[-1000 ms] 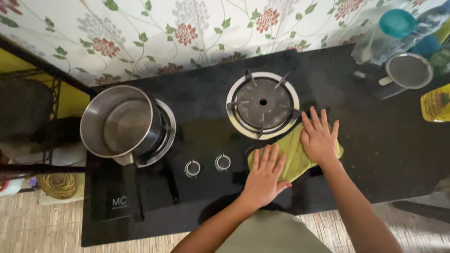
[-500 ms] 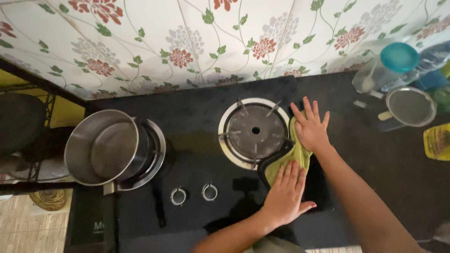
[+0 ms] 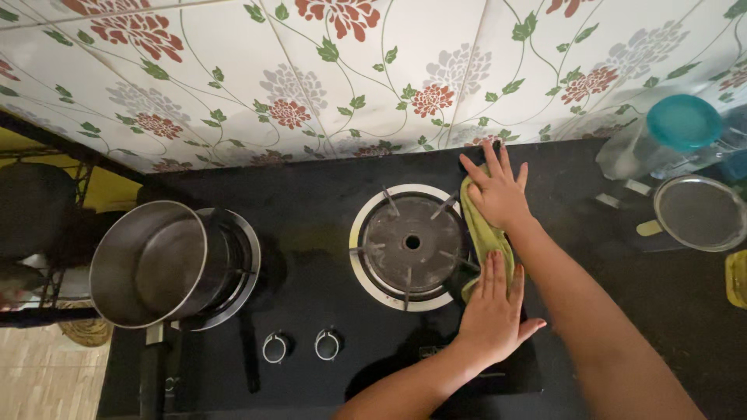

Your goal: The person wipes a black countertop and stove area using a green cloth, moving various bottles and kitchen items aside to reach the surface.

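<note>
Home kitchen: black gas stove [image 3: 327,257], steel saucepan [image 3: 156,264], floral tiles [image 3: 311,78].

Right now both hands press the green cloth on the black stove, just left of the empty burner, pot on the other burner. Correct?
Not quite. The green cloth lies just right of the empty burner, not left. The head view shows the left hand and right hand flat on it, on the black stove, with the pot on the other burner.

Both hands cover most of the cloth [image 3: 489,237], leaving only a strip between them visible. The pot's handle [image 3: 153,373] runs off the bottom edge. A yellow thing [image 3: 738,278] is cut off at right.
</note>
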